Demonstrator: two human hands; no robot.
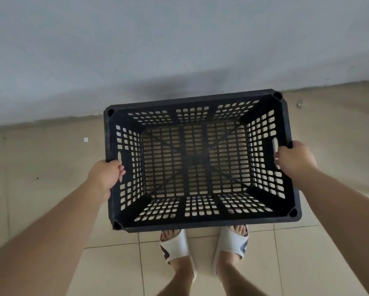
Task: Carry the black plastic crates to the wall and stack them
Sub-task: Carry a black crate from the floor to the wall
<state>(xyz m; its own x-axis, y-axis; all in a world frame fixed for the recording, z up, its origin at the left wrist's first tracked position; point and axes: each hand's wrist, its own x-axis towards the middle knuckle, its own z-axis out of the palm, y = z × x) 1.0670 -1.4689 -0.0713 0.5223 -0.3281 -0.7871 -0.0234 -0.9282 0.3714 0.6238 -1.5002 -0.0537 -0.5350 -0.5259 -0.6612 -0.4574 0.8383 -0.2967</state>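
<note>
Pale tiled floor (51, 167) meets grey wall (179, 39). Black crate (196, 167) held above feet, near wall. Left hand (106, 176) and right hand (294, 161) each curled round short-side rim by handle slots. Empty, perforated, stiff; likely light, best held there.

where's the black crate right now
Head view, centre: the black crate is held at its short ends by the left hand and right hand, above the white sandals and close to the grey wall ahead.

Room: tiled floor (286, 263), grey wall (179, 39)
</note>
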